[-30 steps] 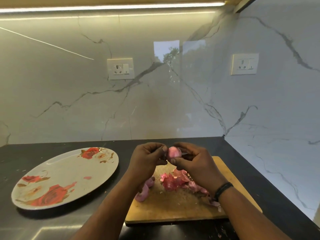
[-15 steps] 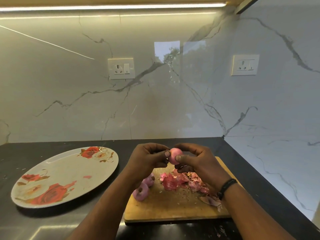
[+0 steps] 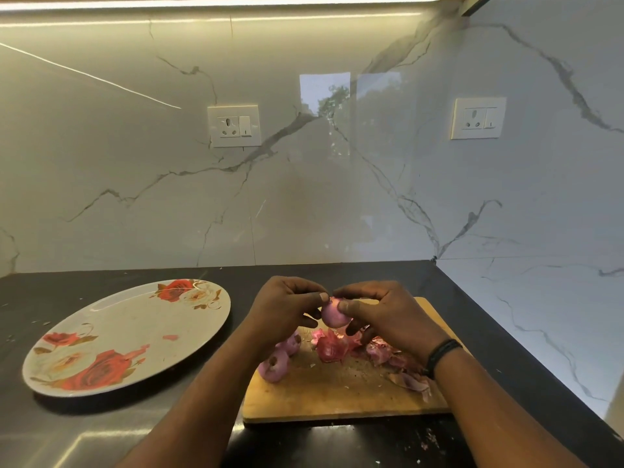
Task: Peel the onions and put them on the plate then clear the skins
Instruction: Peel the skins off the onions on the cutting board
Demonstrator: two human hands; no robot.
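**Peeling under way; the plate not yet loaded**

A small, round, pink-skinned onion [image 3: 334,314] is held in the air above the far end of a rectangular wooden chopping board [image 3: 337,396]. It is pinched from both sides: the left hand [image 3: 287,307] has its fingers curled in, with a fingertip set against the onion's upper left, and the right hand [image 3: 385,315], with a black band at its wrist, is curled over it, thumb on its front face. Both hands are therefore closed on the same onion. Whether a strip of skin is caught between the fingers cannot be told.

On the board below, two more small purple-pink onions [image 3: 275,366] lie touching each other at the left, partly hidden by the left forearm. Their ends look trimmed, but whether they are fully peeled cannot be judged. A loose heap of reddish-pink papery onion skins [image 3: 332,347] lies in the middle of the board, and further scraps trail to the right edge under the right wrist.

The large oval white plate printed with red roses [image 3: 111,332] rests on the dark countertop [image 3: 101,434], well apart to the left of the board. No onion is seen on it; only a small pink fleck lies near its middle.

The task is judged to be in its first stage. At least one onion is in hand, none has been plated, and the skins are uncleared. Specks also lie on the counter before the board.
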